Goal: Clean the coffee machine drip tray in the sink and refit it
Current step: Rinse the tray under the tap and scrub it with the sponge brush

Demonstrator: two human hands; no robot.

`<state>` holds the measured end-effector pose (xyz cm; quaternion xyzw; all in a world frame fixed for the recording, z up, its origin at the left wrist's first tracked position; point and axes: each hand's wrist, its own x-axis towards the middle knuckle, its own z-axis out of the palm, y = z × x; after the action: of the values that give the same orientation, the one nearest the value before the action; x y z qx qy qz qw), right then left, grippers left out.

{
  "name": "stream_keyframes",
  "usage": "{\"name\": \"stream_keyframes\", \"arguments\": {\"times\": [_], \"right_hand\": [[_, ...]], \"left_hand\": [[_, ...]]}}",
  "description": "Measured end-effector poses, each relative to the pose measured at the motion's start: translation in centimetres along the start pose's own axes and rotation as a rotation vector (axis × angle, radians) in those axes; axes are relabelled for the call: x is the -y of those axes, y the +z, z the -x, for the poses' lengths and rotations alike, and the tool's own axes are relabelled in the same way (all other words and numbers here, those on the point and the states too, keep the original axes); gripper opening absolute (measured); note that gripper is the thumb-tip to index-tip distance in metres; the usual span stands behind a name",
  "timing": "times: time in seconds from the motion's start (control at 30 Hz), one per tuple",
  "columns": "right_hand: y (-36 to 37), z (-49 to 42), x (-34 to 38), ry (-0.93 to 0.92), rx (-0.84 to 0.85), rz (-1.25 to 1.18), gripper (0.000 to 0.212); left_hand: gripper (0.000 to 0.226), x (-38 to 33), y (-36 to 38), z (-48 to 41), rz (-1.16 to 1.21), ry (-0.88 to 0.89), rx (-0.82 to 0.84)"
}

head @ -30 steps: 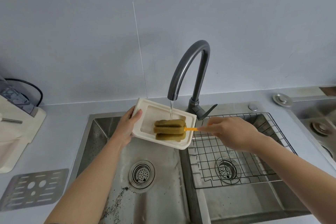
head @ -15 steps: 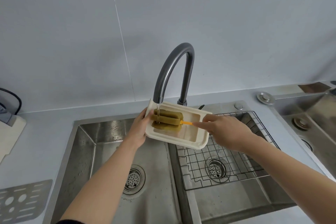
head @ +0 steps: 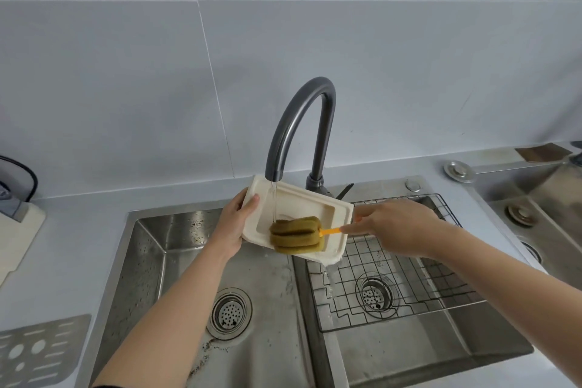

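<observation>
Your left hand (head: 234,227) grips cream plastic drip tray (head: 333,214) under dark curved faucet (head: 299,123); right hand (head: 396,227) pinches orange-handled olive sponge brush (head: 297,235) inside tray.

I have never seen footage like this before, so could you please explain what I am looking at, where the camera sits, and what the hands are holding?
There is no robot here, only a person at a kitchen sink. The single picture comes from a camera worn on the person's head, looking forward and down, so both arms reach in from below.

The left hand grips the cream drip tray by its edge, tilted under water running from the dark faucet. The right hand holds the orange handle of a green sponge brush, whose head presses inside the tray.

Below is a steel double sink; the right basin holds a wire rack. On the counter at lower left lies a perforated metal grate.
</observation>
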<state>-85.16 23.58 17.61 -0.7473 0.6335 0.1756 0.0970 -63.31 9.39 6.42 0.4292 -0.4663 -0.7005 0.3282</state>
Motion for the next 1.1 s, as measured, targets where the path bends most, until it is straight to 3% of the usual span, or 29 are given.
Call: {"name": "stream_keyframes", "arguments": {"times": [0.27,0.5,0.87,1.1], "right_hand": [[0.2,0.0,-0.5,0.023,-0.093,-0.113,0.072],[1.1,-2.6,0.9,0.006,-0.251,-0.213,0.057],[2.1,-3.6,3.3,0.021,-0.255,-0.119,0.066],[3.1,-3.1,3.8,0.062,-0.245,-0.194,0.069]], "left_hand": [[0.012,-0.6,-2.7,1.0,-0.057,0.016,-0.081],[0.015,-0.9,-3.5,1.7,-0.055,0.013,-0.077],[0.017,-1.7,-5.0,3.5,-0.032,0.086,-0.114],[0.017,-1.7,-6.8,3.8,-0.013,0.136,-0.186]]}}
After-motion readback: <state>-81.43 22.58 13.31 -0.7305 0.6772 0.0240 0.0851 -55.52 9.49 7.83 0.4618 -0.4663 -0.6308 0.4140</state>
